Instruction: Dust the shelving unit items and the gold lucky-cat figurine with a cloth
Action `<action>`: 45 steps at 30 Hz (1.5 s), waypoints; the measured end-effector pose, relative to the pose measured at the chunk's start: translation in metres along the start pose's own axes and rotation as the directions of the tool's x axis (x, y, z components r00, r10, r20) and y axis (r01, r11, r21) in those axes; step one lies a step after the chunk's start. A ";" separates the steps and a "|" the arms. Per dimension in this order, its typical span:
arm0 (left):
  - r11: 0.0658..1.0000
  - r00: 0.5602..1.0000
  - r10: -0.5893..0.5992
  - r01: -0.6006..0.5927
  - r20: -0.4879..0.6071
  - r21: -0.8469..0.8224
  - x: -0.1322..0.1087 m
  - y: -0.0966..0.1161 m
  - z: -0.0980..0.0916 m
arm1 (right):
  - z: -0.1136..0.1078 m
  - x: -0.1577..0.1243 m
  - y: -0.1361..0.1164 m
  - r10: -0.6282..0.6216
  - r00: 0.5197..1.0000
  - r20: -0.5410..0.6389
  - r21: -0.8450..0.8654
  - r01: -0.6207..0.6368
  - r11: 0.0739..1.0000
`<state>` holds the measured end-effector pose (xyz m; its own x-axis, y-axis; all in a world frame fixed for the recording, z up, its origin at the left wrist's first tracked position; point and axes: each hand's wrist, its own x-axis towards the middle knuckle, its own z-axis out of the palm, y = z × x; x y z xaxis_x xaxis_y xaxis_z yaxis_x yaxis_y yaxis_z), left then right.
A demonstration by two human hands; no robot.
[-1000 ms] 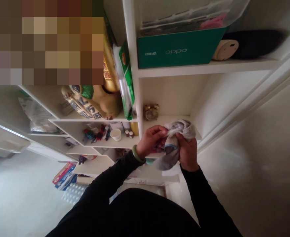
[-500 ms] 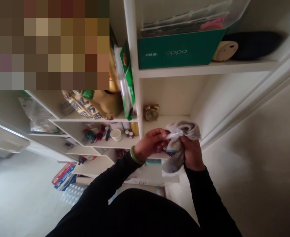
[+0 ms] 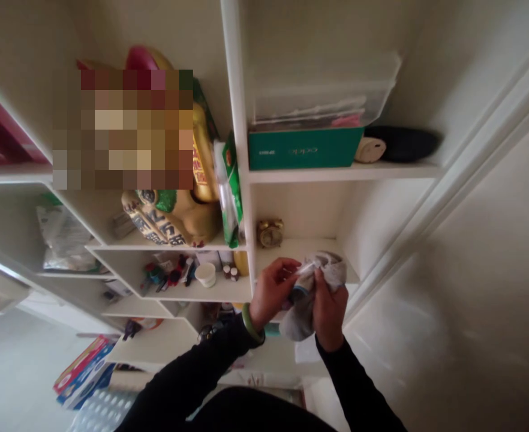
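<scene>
In front of the shelves my right hand (image 3: 330,312) is closed round a grey sock (image 3: 297,321) with a blue line and a dark patch. Its toe end hangs down below the fingers, and a lighter bunched part sticks up above them. My left hand (image 3: 271,294), wearing a green bangle (image 3: 248,321), pinches a clear plastic piece (image 3: 307,267) lying against the sock's upper part. Whether that piece is a strip or a wrapper I cannot tell. Behind the hands a brass twin-bell alarm clock (image 3: 270,233) stands on a shelf.
A green box (image 3: 304,149) under a clear plastic tray sits on the shelf above, beside a dark oval object (image 3: 403,144). Left of the divider stand a golden figurine (image 3: 197,219) and a green packet (image 3: 231,198). A white cup (image 3: 206,275) is lower. Colourful boxes (image 3: 82,372) lie lower left.
The view has tilted up, so the shelves appear lower. Both hands, with the sock and plastic, appear lower and slightly left. The left fingers still pinch the plastic; the sock stays in the right hand.
</scene>
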<state>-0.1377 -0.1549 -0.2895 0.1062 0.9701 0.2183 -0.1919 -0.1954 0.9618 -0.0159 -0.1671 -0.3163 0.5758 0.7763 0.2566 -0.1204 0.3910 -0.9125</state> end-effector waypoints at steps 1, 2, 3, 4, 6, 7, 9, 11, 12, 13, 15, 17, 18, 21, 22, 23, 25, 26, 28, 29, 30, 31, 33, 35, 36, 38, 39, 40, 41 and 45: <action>1.000 1.000 0.026 -0.026 -0.003 0.013 0.001 0.000 0.000 | 0.000 -0.002 0.003 -0.050 0.999 -0.004 -0.036 0.049 0.998; 0.999 0.999 0.049 -0.048 -0.012 0.022 0.001 0.000 0.001 | 0.001 -0.005 0.006 -0.112 0.994 0.003 -0.063 0.112 0.992; 0.998 0.998 0.063 -0.062 -0.024 0.023 0.001 0.001 0.001 | 0.002 -0.008 0.009 -0.185 0.983 0.022 -0.085 0.186 0.979; 0.998 0.997 0.065 -0.065 -0.036 0.016 0.001 0.002 0.001 | 0.002 -0.011 0.010 -0.258 0.965 0.056 -0.104 0.262 0.959; 0.999 0.997 0.049 -0.050 -0.064 -0.019 0.002 0.005 0.001 | 0.003 -0.016 0.012 -0.377 0.913 0.152 -0.137 0.398 0.907; 0.999 0.996 0.042 -0.045 -0.079 -0.031 0.002 0.006 0.000 | 0.003 -0.018 0.012 -0.418 0.886 0.202 -0.147 0.449 0.881; 0.998 0.991 0.058 -0.061 -0.118 -0.025 0.004 0.009 -0.001 | 0.003 -0.022 0.011 -0.472 0.838 0.275 -0.144 0.521 0.841; 0.995 0.986 0.096 -0.096 -0.133 0.005 0.006 0.014 -0.002 | 0.002 -0.023 0.010 -0.492 0.818 0.298 -0.122 0.544 0.830; 0.994 0.986 0.113 -0.111 -0.124 0.020 0.008 0.017 -0.003 | 0.001 -0.022 0.009 -0.486 0.820 0.303 -0.107 0.536 0.838; 0.991 0.984 0.134 -0.131 -0.113 0.035 0.010 0.021 -0.004 | -0.001 -0.020 0.008 -0.471 0.826 0.311 -0.091 0.519 0.850; 0.975 0.971 0.217 -0.211 -0.101 0.065 0.015 0.034 -0.005 | -0.007 -0.009 0.008 -0.429 0.844 0.323 -0.072 0.474 0.877; 0.935 0.933 0.350 -0.342 -0.087 0.092 0.023 0.052 -0.005 | -0.015 0.014 0.011 -0.416 0.857 0.305 -0.098 0.462 0.881; 0.906 0.906 0.418 -0.411 -0.061 0.106 0.027 0.064 -0.004 | -0.020 0.030 0.016 -0.423 0.863 0.278 -0.144 0.472 0.870; 0.783 0.804 0.582 -0.594 0.122 0.185 0.041 0.105 0.005 | -0.033 0.089 0.036 -0.487 0.839 0.243 -0.453 0.542 0.707; 0.722 0.757 0.621 -0.653 0.202 0.229 0.046 0.119 0.010 | -0.036 0.109 0.045 -0.491 0.824 0.282 -0.590 0.552 0.589; 0.647 0.704 0.651 -0.710 0.283 0.276 0.051 0.133 0.017 | -0.038 0.126 0.055 -0.480 0.824 0.301 -0.633 0.549 0.545; 0.473 0.599 0.672 -0.799 0.435 0.370 0.063 0.158 0.033 | -0.040 0.148 0.074 -0.447 0.822 0.353 -0.687 0.552 0.473; 0.388 0.556 0.663 -0.828 0.501 0.406 0.069 0.169 0.043 | -0.040 0.153 0.083 -0.423 0.819 0.388 -0.695 0.561 0.450; 0.259 0.514 0.621 -0.847 0.592 0.465 0.083 0.186 0.062 | -0.040 0.153 0.098 -0.363 0.803 0.472 -0.709 0.591 0.385; 0.215 0.513 0.596 -0.843 0.617 0.493 0.090 0.193 0.072 | -0.040 0.149 0.104 -0.333 0.794 0.509 -0.714 0.605 0.352; 0.184 0.519 0.569 -0.836 0.637 0.517 0.097 0.199 0.080 | -0.040 0.145 0.108 -0.306 0.786 0.536 -0.719 0.616 0.322; 0.162 0.528 0.542 -0.829 0.653 0.536 0.104 0.205 0.088 | -0.040 0.141 0.112 -0.284 0.782 0.555 -0.725 0.622 0.295; 0.130 0.547 0.482 -0.817 0.684 0.561 0.116 0.215 0.100 | -0.041 0.136 0.115 -0.248 0.780 0.574 -0.741 0.624 0.248; 0.090 0.567 0.421 -0.803 0.708 0.590 0.124 0.225 0.110 | -0.041 0.134 0.115 -0.222 0.783 0.581 -0.755 0.620 0.211; 0.060 0.580 0.390 -0.791 0.715 0.609 0.126 0.230 0.114 | -0.041 0.134 0.114 -0.212 0.784 0.583 -0.761 0.618 0.196; -0.016 0.611 0.321 -0.760 0.723 0.650 0.130 0.239 0.121 | -0.041 0.135 0.111 -0.195 0.789 0.583 -0.771 0.613 0.172; -0.055 0.626 0.286 -0.745 0.726 0.664 0.132 0.243 0.125 | -0.041 0.135 0.110 -0.188 0.791 0.582 -0.776 0.609 0.164; -0.093 0.637 0.256 -0.732 0.727 0.675 0.133 0.247 0.129 | -0.041 0.135 0.108 -0.181 0.794 0.581 -0.780 0.606 0.156; -0.131 0.644 0.234 -0.722 0.729 0.680 0.135 0.250 0.133 | -0.040 0.134 0.107 -0.175 0.796 0.580 -0.783 0.603 0.150; -0.322 0.649 0.210 -0.660 0.731 0.679 0.149 0.253 0.153 | -0.040 0.133 0.102 -0.153 0.799 0.581 -0.789 0.599 0.133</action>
<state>-0.0212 -0.0823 0.0120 0.7418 0.4833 0.4649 0.6538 -0.6753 -0.3412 0.0807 -0.0439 -0.3880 0.0087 0.8479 0.5301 0.9675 0.1268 -0.2187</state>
